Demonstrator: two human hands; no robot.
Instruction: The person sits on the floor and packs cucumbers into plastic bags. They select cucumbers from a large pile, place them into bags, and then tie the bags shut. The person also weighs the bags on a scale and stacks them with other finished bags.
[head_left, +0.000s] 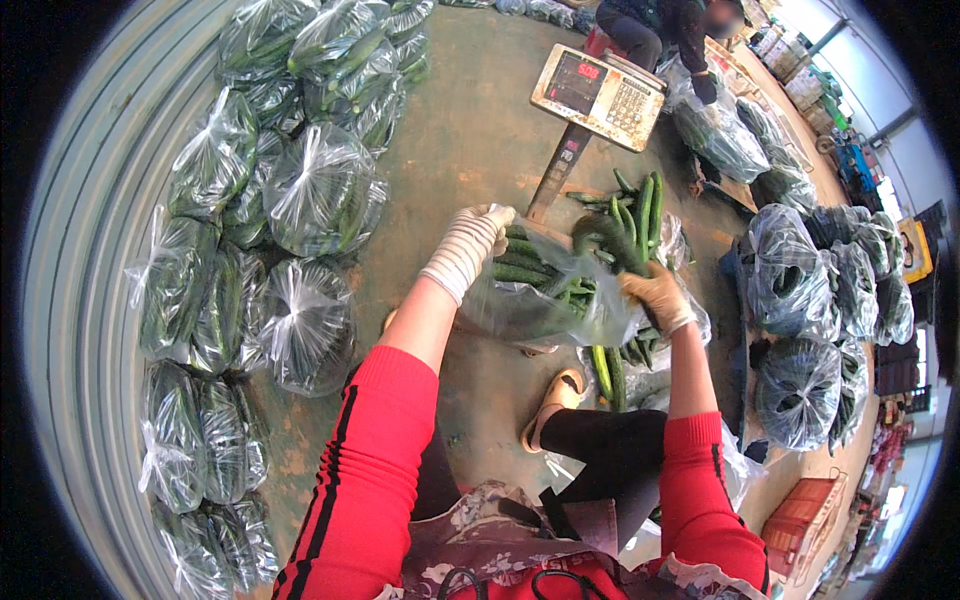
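My gloved left hand (472, 244) pinches the rim of a clear plastic bag (517, 319). Several dark green cucumbers (521, 262) lie inside the bag, which sits at the foot of a weighing scale (598, 97) and hides most of its platform. In my right hand (660, 300), gloved in tan, is a curved cucumber (611, 240), blurred by motion, at the bag's right side. Beyond that hand is a pile of loose cucumbers (645, 210), partly on plastic sheeting. More loose cucumbers (609, 375) show below the bag, near my foot.
Filled, tied bags of cucumbers (322, 187) line the corrugated wall (82, 300) on the left. More filled bags (787, 270) stand on the right, above a red crate (802, 517). At the upper right another person (675, 37) bends over a filled bag (716, 135).
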